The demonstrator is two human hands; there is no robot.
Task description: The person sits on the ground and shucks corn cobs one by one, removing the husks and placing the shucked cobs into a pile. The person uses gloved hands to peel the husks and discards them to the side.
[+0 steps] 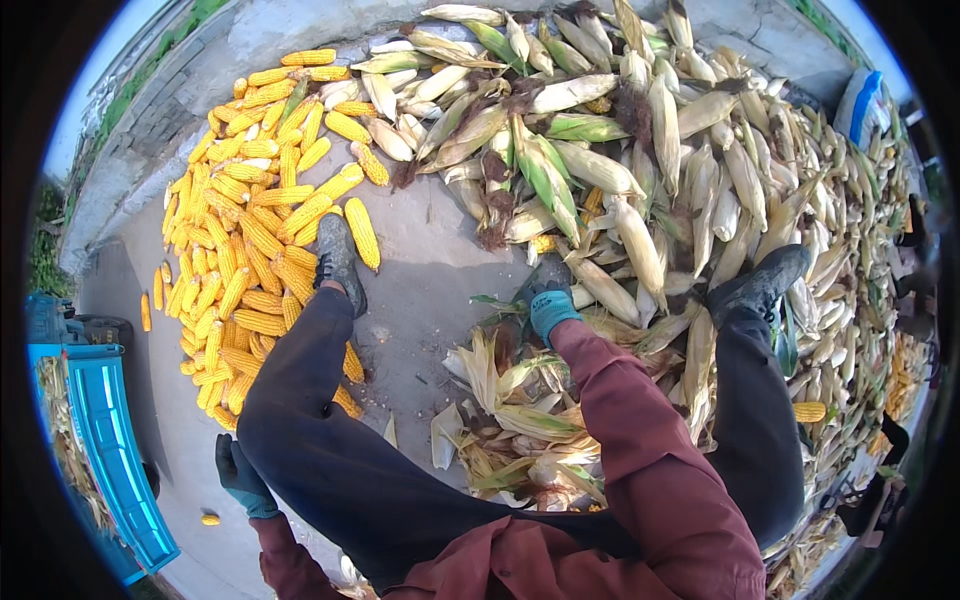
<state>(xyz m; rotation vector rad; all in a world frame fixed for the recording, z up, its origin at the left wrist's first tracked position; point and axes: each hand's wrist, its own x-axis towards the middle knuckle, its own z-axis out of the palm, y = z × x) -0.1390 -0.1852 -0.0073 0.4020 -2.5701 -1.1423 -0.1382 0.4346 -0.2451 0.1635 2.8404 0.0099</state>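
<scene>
My left hand [245, 478], in a dark glove with a teal cuff, hangs outside my left knee. Nothing shows in it, and the nearest things are the husked yellow corn cobs [259, 322] heaped along my left leg. Between my legs, my right hand [553, 306] wears a matching glove and reaches down at the edge of the unhusked corn ears [637, 247]. Green husk leaves and dark silk [508, 339] lie against its fingers; whether it grips them is hidden. Below it lies a loose pile of stripped husks [525, 431].
A low concrete wall [300, 26] curves behind both heaps. A blue truck bed [105, 450] stands at far left, with husks in it. One small cob [211, 519] lies on the concrete floor [420, 292]. A white and blue sack [862, 109] leans at upper right. People partly show at the right rim.
</scene>
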